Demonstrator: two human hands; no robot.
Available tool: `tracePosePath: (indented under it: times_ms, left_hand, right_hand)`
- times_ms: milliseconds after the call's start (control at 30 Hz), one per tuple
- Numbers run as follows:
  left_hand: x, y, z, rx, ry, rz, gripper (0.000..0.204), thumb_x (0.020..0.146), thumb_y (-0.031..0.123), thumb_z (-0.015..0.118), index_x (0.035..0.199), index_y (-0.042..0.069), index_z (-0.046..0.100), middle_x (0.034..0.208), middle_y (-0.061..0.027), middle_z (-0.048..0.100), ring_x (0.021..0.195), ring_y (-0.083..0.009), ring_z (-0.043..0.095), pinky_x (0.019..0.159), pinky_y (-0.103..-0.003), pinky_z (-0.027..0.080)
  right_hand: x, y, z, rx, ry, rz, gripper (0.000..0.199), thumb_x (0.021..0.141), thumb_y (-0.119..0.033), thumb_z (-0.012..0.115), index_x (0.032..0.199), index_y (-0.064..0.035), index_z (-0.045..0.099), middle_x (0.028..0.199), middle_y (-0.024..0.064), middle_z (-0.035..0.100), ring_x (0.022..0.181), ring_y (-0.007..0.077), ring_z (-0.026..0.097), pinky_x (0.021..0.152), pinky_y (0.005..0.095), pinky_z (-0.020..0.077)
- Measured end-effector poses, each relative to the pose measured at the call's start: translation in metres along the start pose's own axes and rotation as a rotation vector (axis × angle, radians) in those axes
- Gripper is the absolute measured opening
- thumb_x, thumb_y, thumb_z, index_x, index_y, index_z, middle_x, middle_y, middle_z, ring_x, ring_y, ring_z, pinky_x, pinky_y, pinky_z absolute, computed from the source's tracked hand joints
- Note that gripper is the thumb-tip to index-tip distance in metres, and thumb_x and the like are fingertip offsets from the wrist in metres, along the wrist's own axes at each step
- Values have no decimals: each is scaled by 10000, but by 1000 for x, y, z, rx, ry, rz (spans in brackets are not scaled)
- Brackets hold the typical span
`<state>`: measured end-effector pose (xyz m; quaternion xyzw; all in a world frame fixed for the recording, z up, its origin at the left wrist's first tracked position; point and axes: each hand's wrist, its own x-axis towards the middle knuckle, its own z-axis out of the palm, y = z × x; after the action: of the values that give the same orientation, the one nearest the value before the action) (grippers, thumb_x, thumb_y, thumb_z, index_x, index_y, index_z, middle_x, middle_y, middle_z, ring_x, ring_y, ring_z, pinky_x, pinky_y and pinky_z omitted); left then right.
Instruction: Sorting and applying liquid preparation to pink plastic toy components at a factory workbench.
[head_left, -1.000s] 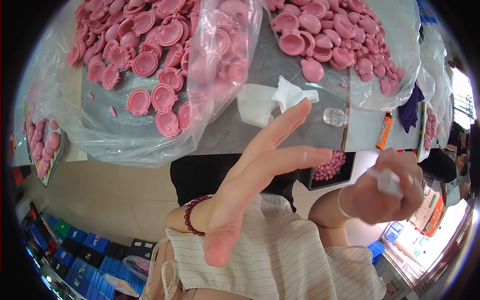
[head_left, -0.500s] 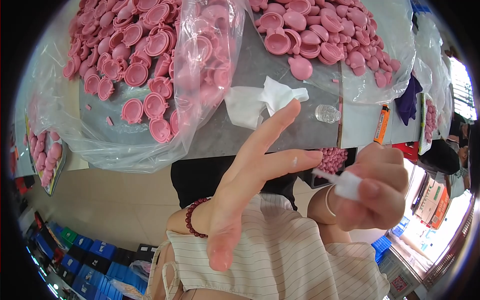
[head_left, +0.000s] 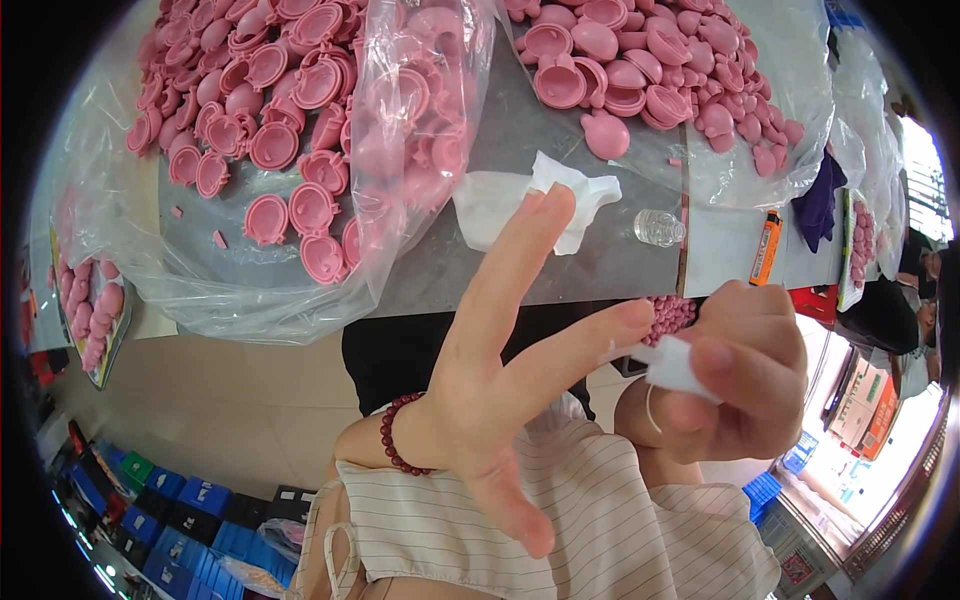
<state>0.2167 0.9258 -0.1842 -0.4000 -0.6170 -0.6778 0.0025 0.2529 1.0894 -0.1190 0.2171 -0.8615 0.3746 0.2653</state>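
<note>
My left hand [head_left: 480, 385], with a dark red bead bracelet [head_left: 390, 440] at its wrist, is held up with its fingers spread wide, holding nothing. A whitish smear shows on one of its fingers. Pinched in my right hand [head_left: 755, 375] is a white brush cap [head_left: 680, 368], its pale thin tip pointing left against or very close to that finger. Beyond the hands, on the grey table, a small clear bottle [head_left: 659, 228] seems to have no cap on. White tissue [head_left: 585, 205] lies behind my left fingertips.
Pink round hinged plastic pieces lie heaped at left [head_left: 270, 140] and right [head_left: 650, 70] on clear plastic bags [head_left: 290, 315]. An orange tube [head_left: 766, 248] and a dark purple cloth [head_left: 820, 205] lie at right. Below the table edge [head_left: 530, 298] sit small pink pieces [head_left: 670, 315].
My left hand has turned, its thumb swinging right. The brush cap has moved slightly up and left, bringing its tip to the finger.
</note>
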Motion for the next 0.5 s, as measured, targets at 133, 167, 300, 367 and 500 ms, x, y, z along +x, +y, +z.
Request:
tracePosePath:
  times_ms: [133, 167, 300, 367, 500]
  left_hand:
    - [1, 1, 0, 67, -2, 14, 1053, 583, 874, 254, 1163, 31, 501, 1328, -363, 178, 1259, -449, 198, 1012, -514, 136]
    - [0, 0, 0, 99, 18, 30, 1034, 596, 865, 260, 1159, 33, 505, 1325, -366, 182, 1254, -452, 204, 1011, -515, 135]
    - [3, 5, 0, 174, 29, 29, 1000, 619, 848, 273, 1148, 34, 513, 1313, -381, 185, 1242, -460, 224, 1008, -516, 141]
    - [3, 3, 0, 196, 29, 43, 991, 620, 846, 278, 1140, 37, 519, 1310, -385, 184, 1238, -466, 227, 1005, -520, 144]
    - [-1, 1, -2, 265, 44, 68, 979, 613, 847, 295, 1114, 42, 539, 1303, -397, 178, 1229, -482, 226, 994, -534, 154]
  right_hand:
    - [-2, 4, -8, 12, 42, -46, 325, 800, -284, 617, 960, -10, 549, 671, 55, 518, 550, 131, 382, 423, 243, 258]
    - [-2, 3, -3, 46, 48, -48, 327, 804, -286, 610, 963, -6, 549, 670, 57, 516, 545, 129, 379, 425, 244, 258]
    - [-1, 1, -5, 17, 26, -33, 318, 806, -269, 603, 966, 1, 552, 657, 54, 507, 545, 126, 372, 428, 248, 254]
    - [-1, 2, -6, -5, 24, -11, 326, 802, -279, 608, 961, 0, 556, 652, 52, 503, 547, 125, 370, 429, 247, 252]
    - [0, -1, 2, 47, 44, -26, 328, 801, -290, 609, 945, 1, 565, 641, 51, 498, 536, 124, 360, 431, 248, 252]
